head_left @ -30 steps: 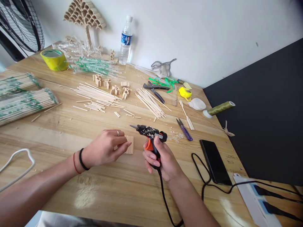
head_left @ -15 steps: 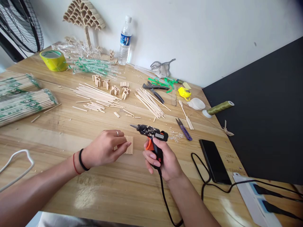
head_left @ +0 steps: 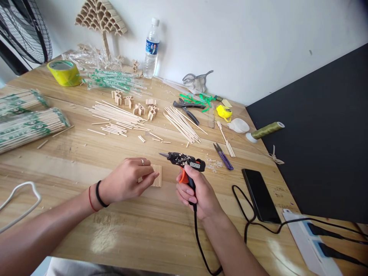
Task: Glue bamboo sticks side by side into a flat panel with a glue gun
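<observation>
My right hand (head_left: 194,188) is wrapped around the handle of a black and orange hot glue gun (head_left: 186,160). The gun's metal nozzle points left, above the table. Its upper body is spotted with pale bits, and a black cord runs down from the grip. To the left, my left hand (head_left: 133,178) lies over a small flat panel of short wooden sticks (head_left: 156,176), its fingers curled and closed on it. Part of that panel is hidden under the fingers. The nozzle is apart from the panel, above and to its right.
Loose sticks (head_left: 181,124) and small glued stick pieces (head_left: 139,109) lie farther back. At right are thread snips (head_left: 223,156), a phone (head_left: 261,195) and a power strip (head_left: 309,241) with cords. Pliers (head_left: 188,108), yellow tape (head_left: 64,73), a bottle (head_left: 151,50) and wrapped stick bundles (head_left: 31,126) also stand around.
My right hand and the glue gun have shifted slightly to the right, and the grip has turned a little. My left hand stays in place on the panel.
</observation>
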Demonstrator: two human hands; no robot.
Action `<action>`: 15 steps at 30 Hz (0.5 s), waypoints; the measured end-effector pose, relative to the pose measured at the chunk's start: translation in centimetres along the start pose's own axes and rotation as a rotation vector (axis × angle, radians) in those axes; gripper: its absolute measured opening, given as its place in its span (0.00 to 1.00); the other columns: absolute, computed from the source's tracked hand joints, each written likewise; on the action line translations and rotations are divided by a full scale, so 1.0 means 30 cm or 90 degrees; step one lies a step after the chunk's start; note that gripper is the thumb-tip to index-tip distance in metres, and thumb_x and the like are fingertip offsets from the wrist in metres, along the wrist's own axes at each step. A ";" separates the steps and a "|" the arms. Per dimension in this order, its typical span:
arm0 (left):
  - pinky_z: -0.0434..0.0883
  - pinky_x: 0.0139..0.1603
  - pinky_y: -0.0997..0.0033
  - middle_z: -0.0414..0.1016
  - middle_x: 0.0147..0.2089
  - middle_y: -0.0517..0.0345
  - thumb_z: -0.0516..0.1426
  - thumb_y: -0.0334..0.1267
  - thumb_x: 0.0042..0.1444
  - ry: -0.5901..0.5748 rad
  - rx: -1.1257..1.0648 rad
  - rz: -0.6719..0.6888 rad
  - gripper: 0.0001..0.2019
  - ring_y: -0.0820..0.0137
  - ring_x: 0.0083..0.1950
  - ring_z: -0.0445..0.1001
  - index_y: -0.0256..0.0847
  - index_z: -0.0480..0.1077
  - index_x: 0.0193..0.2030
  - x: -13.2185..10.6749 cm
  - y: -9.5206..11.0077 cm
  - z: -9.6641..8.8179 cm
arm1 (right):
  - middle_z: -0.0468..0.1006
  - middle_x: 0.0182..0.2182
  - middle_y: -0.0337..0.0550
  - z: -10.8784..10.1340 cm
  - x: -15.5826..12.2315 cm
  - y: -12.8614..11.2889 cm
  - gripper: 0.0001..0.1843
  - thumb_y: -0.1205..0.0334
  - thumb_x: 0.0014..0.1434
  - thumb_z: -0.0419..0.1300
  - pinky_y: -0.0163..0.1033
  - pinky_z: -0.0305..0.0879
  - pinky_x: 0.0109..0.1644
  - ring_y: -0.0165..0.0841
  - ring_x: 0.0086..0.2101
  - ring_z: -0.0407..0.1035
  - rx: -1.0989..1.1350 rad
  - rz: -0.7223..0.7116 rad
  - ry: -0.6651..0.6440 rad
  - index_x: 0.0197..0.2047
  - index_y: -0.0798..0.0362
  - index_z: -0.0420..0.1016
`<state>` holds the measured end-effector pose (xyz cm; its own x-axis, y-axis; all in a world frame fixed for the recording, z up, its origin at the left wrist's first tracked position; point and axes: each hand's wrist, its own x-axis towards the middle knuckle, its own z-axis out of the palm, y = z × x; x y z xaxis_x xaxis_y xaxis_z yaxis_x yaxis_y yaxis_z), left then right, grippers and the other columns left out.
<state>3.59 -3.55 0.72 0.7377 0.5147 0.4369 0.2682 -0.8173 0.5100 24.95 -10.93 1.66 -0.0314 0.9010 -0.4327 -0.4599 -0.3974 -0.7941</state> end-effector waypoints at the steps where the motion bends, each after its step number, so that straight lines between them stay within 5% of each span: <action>1: 0.58 0.31 0.66 0.64 0.25 0.61 0.51 0.34 0.74 -0.001 0.000 -0.001 0.22 0.70 0.26 0.61 0.42 0.63 0.25 0.000 0.000 0.000 | 0.55 0.12 0.23 0.002 0.001 -0.002 0.27 0.38 0.53 0.72 0.27 0.54 0.14 0.18 0.12 0.43 0.007 0.003 0.001 0.27 0.56 0.77; 15: 0.59 0.31 0.66 0.64 0.25 0.61 0.51 0.34 0.74 -0.005 0.000 -0.005 0.21 0.70 0.27 0.62 0.41 0.65 0.25 -0.003 -0.002 0.002 | 0.60 0.20 0.28 0.008 -0.007 0.003 0.15 0.51 0.58 0.69 0.29 0.61 0.18 0.21 0.17 0.47 0.049 -0.023 -0.084 0.35 0.55 0.80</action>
<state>3.55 -3.58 0.60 0.7403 0.5187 0.4277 0.2740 -0.8137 0.5126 24.70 -11.13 1.77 -0.1276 0.9315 -0.3405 -0.5288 -0.3544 -0.7712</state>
